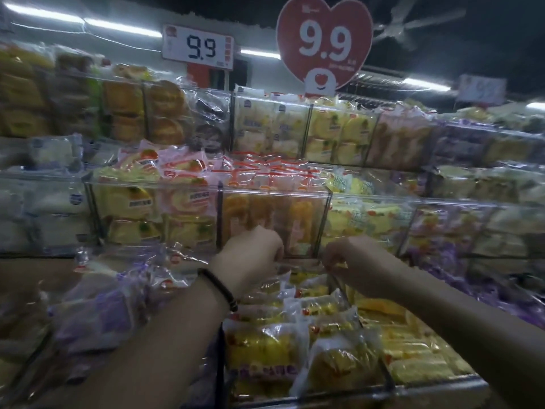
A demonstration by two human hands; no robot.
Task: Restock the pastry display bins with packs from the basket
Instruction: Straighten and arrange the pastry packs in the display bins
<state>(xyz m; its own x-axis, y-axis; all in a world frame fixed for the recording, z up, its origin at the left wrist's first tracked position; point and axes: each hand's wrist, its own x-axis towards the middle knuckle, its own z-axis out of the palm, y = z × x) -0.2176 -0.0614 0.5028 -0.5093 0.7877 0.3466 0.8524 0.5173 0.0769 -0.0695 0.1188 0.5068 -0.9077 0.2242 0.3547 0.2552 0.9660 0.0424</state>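
Yellow pastry packs (265,349) sit at 6 o'clock; our left hand (250,256) and right hand (342,261) curl behind them, likely squaring rows, can't tell the grip.

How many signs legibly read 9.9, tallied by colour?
White sign: 1
Red heart sign: 1
Total: 2
A pale sign at the right is too blurred to read.
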